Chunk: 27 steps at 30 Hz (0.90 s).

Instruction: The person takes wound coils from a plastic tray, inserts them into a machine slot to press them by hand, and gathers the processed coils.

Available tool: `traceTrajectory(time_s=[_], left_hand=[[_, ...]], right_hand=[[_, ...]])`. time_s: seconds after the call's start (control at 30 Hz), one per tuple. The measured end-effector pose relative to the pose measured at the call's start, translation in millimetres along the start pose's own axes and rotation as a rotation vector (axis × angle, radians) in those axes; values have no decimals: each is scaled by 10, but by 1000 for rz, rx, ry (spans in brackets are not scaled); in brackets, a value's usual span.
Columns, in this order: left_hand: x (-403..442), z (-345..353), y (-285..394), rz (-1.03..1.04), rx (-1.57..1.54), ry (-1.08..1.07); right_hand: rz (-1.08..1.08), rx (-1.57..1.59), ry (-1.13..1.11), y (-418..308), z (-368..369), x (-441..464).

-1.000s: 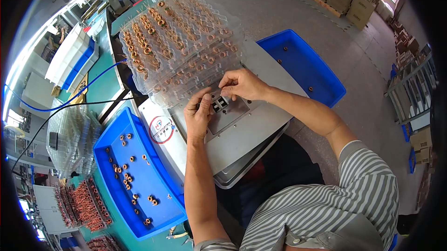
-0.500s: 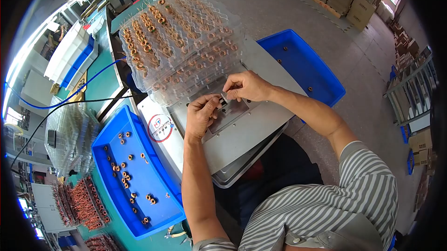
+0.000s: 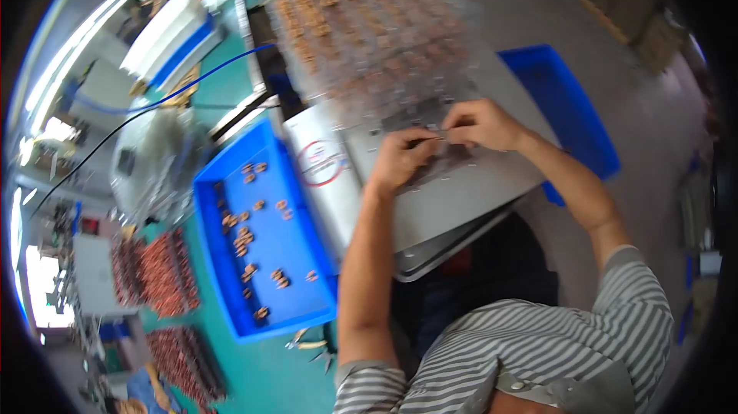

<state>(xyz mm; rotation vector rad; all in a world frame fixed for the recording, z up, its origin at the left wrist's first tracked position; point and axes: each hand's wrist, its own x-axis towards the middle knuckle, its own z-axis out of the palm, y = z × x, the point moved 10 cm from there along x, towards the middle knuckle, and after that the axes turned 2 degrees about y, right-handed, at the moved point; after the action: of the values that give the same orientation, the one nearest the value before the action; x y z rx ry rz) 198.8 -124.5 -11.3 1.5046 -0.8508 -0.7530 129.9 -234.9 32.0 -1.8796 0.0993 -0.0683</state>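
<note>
Clear trays (image 3: 342, 106) seem partly filled, loose rings (image 3: 243, 241) are left in blue bin (image 3: 273, 249); whether anything is gripped by left hand (image 3: 400, 159) or right hand (image 3: 486, 126) can't be told.

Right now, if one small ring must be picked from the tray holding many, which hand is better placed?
Left, I would judge. The left hand is nearer to that blue tray, on the same side; the right hand would likely have to cross past it. Blur hides whether either is free.
</note>
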Motion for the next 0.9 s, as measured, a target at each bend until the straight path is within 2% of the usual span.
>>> traceTrajectory(time_s=[0.13, 0.2, 0.37, 0.57, 0.9], left_hand=[[3, -73, 30, -29, -90, 108], [22, -262, 7, 1, -123, 248], [-21, -506, -1, 20, -189, 425], [-38, -519, -41, -57, -475, 413], [-21, -556, -103, -59, -519, 421]], right_hand=[[17, -201, 60, -119, -104, 8], [-200, -366, 142, -318, -169, 67], [-181, -483, 99, -348, -58, 239], [-273, -672, -30, -302, 217, 399], [-298, -745, -80, -233, 347, 509]])
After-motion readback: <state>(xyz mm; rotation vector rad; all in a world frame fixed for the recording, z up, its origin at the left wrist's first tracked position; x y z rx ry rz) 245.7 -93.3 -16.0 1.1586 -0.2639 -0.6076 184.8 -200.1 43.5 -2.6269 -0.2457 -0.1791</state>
